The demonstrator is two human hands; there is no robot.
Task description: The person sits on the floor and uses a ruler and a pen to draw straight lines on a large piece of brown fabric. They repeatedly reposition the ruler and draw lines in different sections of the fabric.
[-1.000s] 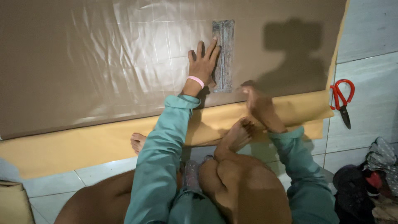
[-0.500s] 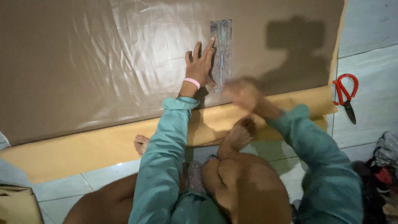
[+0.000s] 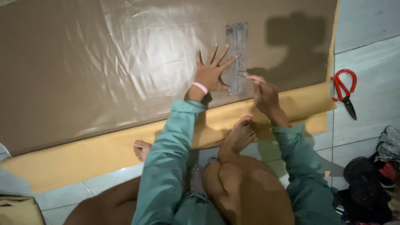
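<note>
Grey template (image 3: 236, 50) under both hands, seemingly traced.

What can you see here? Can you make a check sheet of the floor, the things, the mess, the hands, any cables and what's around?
Surface: pale tiled floor, mostly covered by sheets.
Job's things: shiny brown sheet lying over a tan paper sheet; grey rectangular template on top.
Clutter: red-handled scissors on the tiles, right of the sheets.
Hands: left hand spread flat on the brown sheet, touching the template; right hand pinched at the template's lower edge, what it holds is too small to tell.
Cables: nothing seen.
Surroundings: dark cloth pile lower right; bare foot on the paper.
</note>
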